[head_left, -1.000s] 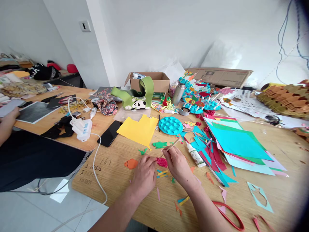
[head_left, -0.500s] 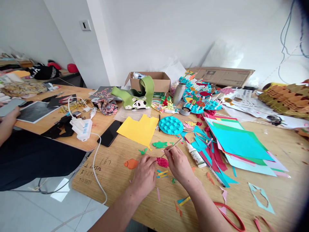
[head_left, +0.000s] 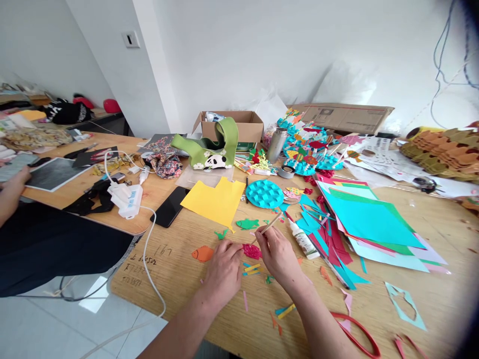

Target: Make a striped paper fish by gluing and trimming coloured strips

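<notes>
Head view: right hand [head_left: 276,252] pinches stick [head_left: 273,222] near white bottle [head_left: 304,241] and green fish [head_left: 247,224], grip of left hand [head_left: 224,269] unclear.

Wooden table [head_left: 179,285], light brown, black writing [head_left: 140,269] near left corner. On it: bumpy pink piece [head_left: 252,251], orange fish [head_left: 202,254] on its left, green fish [head_left: 247,224] just behind. Black phone [head_left: 170,207] lies just beside yellow paper [head_left: 215,200]. Round blue plate [head_left: 265,194] sits right of yellow paper. White bottle [head_left: 304,241] lies on its side. Big pile of coloured paper [head_left: 377,219] on right. Little paper scraps [head_left: 325,275] near front. Brown box [head_left: 247,131] at back.
</notes>
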The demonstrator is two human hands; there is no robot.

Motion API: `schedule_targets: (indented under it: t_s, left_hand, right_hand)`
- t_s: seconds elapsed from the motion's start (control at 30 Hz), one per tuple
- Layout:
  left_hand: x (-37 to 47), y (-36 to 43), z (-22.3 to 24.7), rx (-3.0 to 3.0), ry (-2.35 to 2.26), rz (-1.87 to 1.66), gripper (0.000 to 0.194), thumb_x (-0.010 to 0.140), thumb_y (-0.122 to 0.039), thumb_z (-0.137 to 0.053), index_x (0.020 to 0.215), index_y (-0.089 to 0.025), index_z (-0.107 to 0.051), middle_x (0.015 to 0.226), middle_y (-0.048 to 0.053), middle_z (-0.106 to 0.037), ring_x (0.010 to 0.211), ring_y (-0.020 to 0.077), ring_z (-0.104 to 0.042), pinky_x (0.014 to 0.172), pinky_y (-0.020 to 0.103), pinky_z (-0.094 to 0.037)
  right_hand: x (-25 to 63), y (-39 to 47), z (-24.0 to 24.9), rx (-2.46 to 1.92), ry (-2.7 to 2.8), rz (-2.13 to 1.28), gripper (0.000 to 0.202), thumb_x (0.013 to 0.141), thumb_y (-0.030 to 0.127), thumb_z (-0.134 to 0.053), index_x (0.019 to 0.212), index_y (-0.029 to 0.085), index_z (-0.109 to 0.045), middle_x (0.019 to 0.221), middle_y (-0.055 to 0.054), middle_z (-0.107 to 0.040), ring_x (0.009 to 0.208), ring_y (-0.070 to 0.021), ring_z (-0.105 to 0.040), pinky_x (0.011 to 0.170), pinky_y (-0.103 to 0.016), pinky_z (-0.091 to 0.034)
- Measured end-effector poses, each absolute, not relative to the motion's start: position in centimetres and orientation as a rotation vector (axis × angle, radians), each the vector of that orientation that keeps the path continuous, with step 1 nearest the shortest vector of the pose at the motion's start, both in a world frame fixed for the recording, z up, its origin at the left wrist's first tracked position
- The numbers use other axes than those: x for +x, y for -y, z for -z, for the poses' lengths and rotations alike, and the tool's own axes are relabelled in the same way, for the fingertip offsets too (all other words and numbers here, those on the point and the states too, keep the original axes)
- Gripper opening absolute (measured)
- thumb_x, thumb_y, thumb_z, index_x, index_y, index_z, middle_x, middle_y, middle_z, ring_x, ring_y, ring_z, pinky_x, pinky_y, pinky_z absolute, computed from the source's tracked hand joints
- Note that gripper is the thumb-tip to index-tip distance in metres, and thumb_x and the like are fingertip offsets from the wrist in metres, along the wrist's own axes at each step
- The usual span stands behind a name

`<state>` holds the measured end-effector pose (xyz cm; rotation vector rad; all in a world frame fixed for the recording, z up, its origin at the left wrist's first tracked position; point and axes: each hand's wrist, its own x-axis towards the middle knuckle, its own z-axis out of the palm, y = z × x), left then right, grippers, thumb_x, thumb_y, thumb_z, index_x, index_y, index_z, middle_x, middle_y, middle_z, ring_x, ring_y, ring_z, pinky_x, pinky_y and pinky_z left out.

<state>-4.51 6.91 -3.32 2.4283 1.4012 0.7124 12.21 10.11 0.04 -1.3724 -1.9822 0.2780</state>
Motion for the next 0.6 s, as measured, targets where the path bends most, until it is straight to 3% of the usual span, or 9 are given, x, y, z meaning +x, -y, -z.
schedule_targets:
  t_s: [0.6]
  left_hand:
    - [-4.48,-6.97,3.48,2.427,-1.397,-0.736,0.046,0.076,0.001,-0.044,0.116,-0.016,-0.060,0.116,0.007,-0.062,0.110,0.0240,-0.047,0.097,0.045,-0.046]
  right_hand:
    - [12.78,-10.01,-0.15,-1.400,1.935,-0.210,0.019,0.096,0.026,-0.039,0.078,0.022,-0.046,0.075,-0.005,-0.061,0.070,-0.0193,-0.057,0.064,-0.030,-0.041]
